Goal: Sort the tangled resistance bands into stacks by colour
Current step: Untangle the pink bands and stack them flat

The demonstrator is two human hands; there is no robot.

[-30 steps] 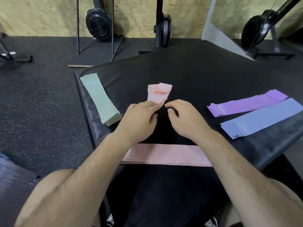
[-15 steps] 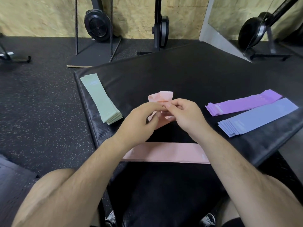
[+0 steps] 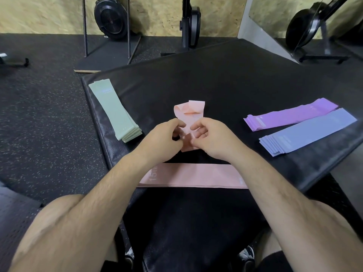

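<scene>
A crumpled pink band [image 3: 189,114] sits folded over itself at the middle of the black mat [image 3: 216,79]. My left hand [image 3: 163,140] and my right hand [image 3: 212,138] both pinch its near end, fingertips close together. A flat pink stack [image 3: 194,175] lies across the mat's near edge, partly under my forearms. To the left lies a green stack [image 3: 114,110]. At the right, a purple stack [image 3: 290,114] lies beside a blue-grey stack [image 3: 308,132].
The mat is raised above a speckled rubber floor [image 3: 39,124]. Metal stands and black exercise machines [image 3: 110,16] line the far wall. My knees and shoes show below the mat's near edge.
Both hands closed in on the crumpled pink band, lifted and pulled its near end toward me, and now grip it lower with the fingertips slightly parted. The sorted stacks stayed put.
</scene>
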